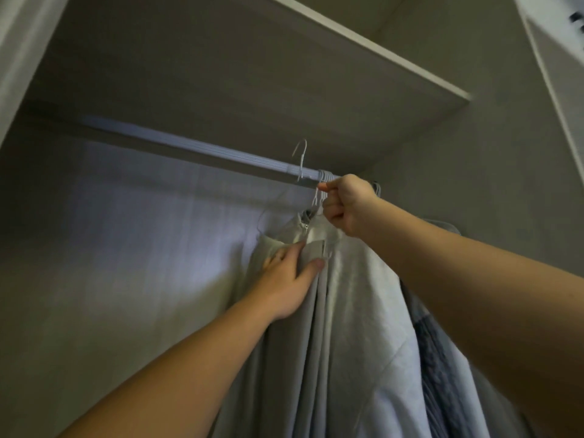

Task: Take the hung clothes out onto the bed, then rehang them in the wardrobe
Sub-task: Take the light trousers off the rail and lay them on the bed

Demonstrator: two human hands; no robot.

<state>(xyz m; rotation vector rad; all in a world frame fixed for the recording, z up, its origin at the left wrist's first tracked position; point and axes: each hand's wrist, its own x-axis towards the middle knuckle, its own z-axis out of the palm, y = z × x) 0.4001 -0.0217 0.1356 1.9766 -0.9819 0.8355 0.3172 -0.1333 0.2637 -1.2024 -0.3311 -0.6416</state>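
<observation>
Wardrobe (126,248) interior, shelf (252,74) overhead, rail (189,147) under it. Clothes (347,311) hang bunched at the rail's right end: pale ones in front, a dark blue one (436,358) behind. My left hand (290,279) lies on the pale fabric, fingers mostly straight, thumb pressing a fold. My right hand (347,203) is curled, pinching the hangers (327,177) just below the rail. One hook (301,159) sticks up off the rail.

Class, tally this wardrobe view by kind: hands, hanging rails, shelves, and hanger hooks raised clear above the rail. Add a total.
Hands: 2 (left hand, right hand)
Hanging rail: 1
Shelf: 1
Raised hanger hook: 1
Total: 5
</observation>
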